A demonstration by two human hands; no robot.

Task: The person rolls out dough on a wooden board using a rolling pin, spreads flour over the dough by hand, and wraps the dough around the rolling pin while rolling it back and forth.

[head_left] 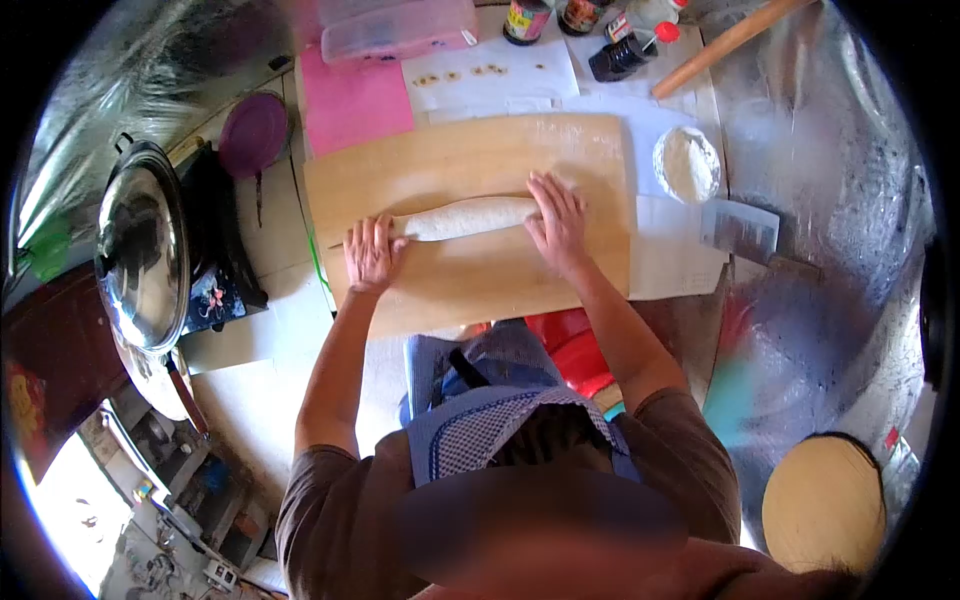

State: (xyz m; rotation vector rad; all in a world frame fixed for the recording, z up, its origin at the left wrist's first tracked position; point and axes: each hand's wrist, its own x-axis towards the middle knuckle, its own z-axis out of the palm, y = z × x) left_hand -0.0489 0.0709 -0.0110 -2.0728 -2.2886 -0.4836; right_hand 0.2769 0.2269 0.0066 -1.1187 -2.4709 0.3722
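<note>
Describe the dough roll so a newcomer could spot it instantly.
Find the big wooden board before the person. Between the left hand and the right hand lies the dough roll: long, whitish and thickest mid-length, unlike the flat tan wood beneath.

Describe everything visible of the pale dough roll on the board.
The dough roll is off-white and matte, apparently soft dough, with faint speckling on its surface. It is long, thickest around the middle and narrower toward the left. It lies flat on the wooden board, running left to right across it, slightly slanted with its right end farther from the person. The left grip and right grip rest on its two ends, covering them. Whether anything runs inside cannot be told.
</note>
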